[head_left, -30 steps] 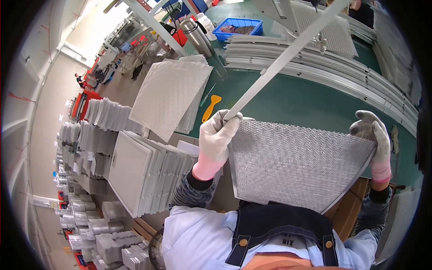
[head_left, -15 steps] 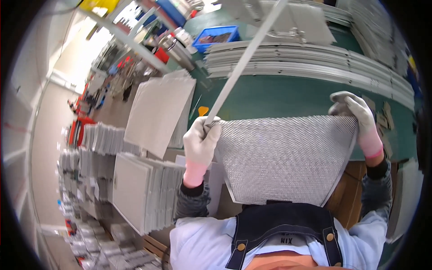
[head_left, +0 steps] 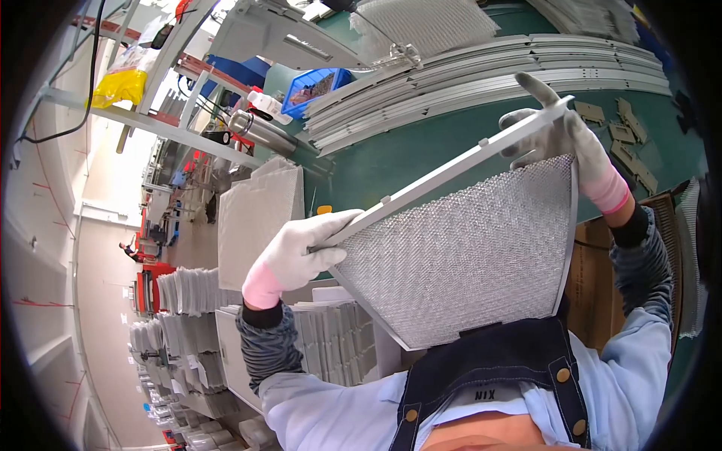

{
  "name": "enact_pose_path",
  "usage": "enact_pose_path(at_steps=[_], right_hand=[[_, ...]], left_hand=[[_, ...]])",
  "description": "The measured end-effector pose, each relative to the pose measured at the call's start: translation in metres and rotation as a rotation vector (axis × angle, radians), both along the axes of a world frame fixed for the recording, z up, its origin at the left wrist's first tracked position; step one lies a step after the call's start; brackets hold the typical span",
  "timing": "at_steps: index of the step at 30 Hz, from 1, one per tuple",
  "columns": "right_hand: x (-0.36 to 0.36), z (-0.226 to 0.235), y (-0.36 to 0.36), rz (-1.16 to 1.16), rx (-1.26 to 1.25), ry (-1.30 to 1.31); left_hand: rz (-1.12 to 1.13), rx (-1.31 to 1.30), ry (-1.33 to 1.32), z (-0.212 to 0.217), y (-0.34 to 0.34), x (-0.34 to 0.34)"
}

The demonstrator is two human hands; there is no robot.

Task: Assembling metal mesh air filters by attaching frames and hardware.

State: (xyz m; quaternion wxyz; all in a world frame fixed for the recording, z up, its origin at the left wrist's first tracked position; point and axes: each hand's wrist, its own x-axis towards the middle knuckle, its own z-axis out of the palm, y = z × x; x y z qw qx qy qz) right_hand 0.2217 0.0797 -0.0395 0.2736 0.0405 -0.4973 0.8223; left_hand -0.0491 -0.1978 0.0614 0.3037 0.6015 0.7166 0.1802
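In the head view, a trapezoid-shaped silver wire-mesh filter panel (head_left: pixel 474 255) is being held up over the green workbench (head_left: pixel 421 154), close in front of the body. A long pale metal frame strip (head_left: pixel 451 177) is being laid along its upper edge, running from eight o'clock up to two o'clock. The white-gloved left hand (head_left: pixel 301 252) is being kept closed around the strip's lower end, where it meets the panel's corner at nine o'clock. The white-gloved right hand (head_left: pixel 560 139) is being wrapped around the strip's upper end at two o'clock, with one finger sticking out straight.

To seat the strip well, the mesh edge is probably best fed into the channel evenly from one corner onward, with both ends kept level so that nothing is being bent.

Stacks of pale framed panels (head_left: pixel 226 353) are being stored at eight o'clock, long aluminium rails (head_left: pixel 481 75) at twelve, and a blue plastic bin (head_left: pixel 316 86) at eleven.
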Motion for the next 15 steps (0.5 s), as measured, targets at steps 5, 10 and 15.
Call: enact_pose_path(at_steps=[5,10,15], right_hand=[[0.015,0.006,0.002,0.013,0.104,-0.127],[0.01,0.002,0.002,-0.092,0.125,-0.24],[0.02,0.003,0.007,-0.228,0.12,-0.297]], left_hand=[[0.0,0.045,-0.103,0.001,0.024,-0.003],[-0.206,-0.032,-0.112,0.006,0.07,0.008],[-0.095,0.053,-0.212,-0.014,0.086,0.014]])
